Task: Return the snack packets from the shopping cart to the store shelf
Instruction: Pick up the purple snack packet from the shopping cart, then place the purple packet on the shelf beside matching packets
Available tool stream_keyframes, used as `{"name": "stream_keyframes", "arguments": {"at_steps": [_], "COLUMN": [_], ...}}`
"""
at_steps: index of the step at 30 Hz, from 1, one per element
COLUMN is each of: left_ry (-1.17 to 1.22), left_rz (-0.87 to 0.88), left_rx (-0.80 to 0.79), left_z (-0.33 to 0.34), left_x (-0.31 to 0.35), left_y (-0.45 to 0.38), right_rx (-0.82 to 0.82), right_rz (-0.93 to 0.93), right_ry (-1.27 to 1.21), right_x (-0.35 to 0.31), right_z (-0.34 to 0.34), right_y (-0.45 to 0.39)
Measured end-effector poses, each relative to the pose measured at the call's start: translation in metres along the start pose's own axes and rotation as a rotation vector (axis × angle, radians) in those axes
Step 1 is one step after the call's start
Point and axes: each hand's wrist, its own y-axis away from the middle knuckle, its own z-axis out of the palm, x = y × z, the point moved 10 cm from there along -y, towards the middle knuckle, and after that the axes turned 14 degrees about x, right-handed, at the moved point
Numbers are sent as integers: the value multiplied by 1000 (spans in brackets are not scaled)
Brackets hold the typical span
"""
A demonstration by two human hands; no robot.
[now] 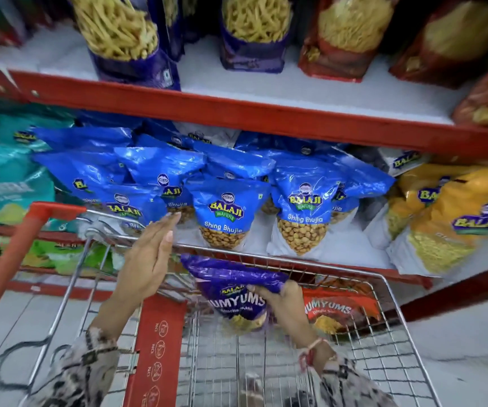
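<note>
Right hand (285, 301) on purple "Yumyums" packet (234, 289)

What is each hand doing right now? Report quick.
Left hand: open, flat, holding nothing.
Right hand: closed on the purple snack packet over the cart.

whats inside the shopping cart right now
In the shopping cart: a purple packet gripped by the right hand, and a red packet beside it. The basket floor beneath them is hidden.

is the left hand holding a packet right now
No, the left hand is open and empty above the cart rim, while the right hand grips the purple packet.
</note>
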Motion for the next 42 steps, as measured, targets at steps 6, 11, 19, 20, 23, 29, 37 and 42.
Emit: {"name": "stream_keyframes", "arguments": {"at_steps": [6, 11, 19, 20, 23, 29, 37, 42], "left_ry": [41, 105, -27, -79, -230, -375, -412, -398], "left_rz": [126, 230, 398, 424, 481, 469, 479, 486], "left_rx": [111, 251, 345, 335, 299, 227, 217, 216], "left_z": [-37, -63, -75, -71, -58, -31, -17, -15], "left_x": [54, 93, 138, 142, 152, 141, 125, 125], "left_y": [-31, -56, -107, -113, -133, -160, -166, -164], "right_rx": [54, 68, 71, 89, 132, 155, 139, 131], "right_rz": [-131, -186, -419, -447, -498, -493, -383, -261], "right_ry": [-152, -390, -608, -615, -651, -754, -738, -605], "right_x": [-99, -188, -343, -359, -399, -434, -426, -437], "right_z": [-54, -105, -179, -185, -197, -186, -133, -124], "right_y": [2, 2, -6, -10, -27, -77, -143, -175]}}
